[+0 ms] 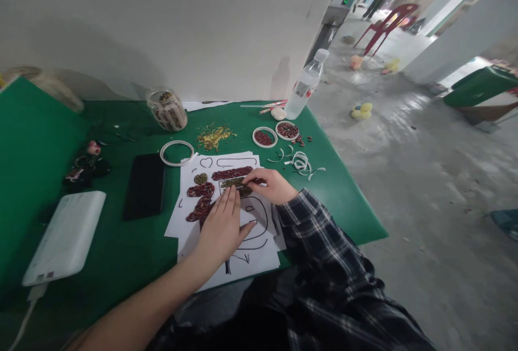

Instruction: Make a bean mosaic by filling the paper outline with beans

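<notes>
The green bean patch (230,183) is lying inside a drawn frame on the stacked paper (261,260). Near six o'clock the left hand (224,216) is resting flat, fingers together, thumb spread; at three the right hand (269,184) is bending its fingertips to the patch, whether pinching a bean I cannot tell. A red bean bar (232,173) is bordering at twelve, a red bean shape (205,202) at eight. Any dragging finger could be scattering loose beans; slipping sheets could be shifting everything.
</notes>
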The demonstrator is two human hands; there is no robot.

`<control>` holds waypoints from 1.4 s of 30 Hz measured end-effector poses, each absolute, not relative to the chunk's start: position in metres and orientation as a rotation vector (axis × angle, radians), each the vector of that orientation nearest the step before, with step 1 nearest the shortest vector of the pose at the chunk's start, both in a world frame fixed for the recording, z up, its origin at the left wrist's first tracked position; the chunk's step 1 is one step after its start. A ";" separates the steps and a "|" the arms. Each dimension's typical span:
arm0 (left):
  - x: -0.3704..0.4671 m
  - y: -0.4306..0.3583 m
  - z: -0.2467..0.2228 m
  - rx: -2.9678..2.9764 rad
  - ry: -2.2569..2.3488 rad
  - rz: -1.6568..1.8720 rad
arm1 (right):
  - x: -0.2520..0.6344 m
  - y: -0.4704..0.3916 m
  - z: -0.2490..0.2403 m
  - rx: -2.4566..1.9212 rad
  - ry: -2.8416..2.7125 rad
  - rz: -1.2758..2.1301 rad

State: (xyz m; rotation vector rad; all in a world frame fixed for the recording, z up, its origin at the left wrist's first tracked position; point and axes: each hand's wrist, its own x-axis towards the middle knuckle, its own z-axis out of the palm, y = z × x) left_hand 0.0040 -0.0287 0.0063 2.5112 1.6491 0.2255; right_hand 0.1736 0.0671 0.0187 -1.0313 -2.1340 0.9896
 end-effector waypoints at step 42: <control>0.008 -0.031 0.000 2.519 1.633 0.224 | 0.172 0.074 0.006 -0.973 -2.223 0.955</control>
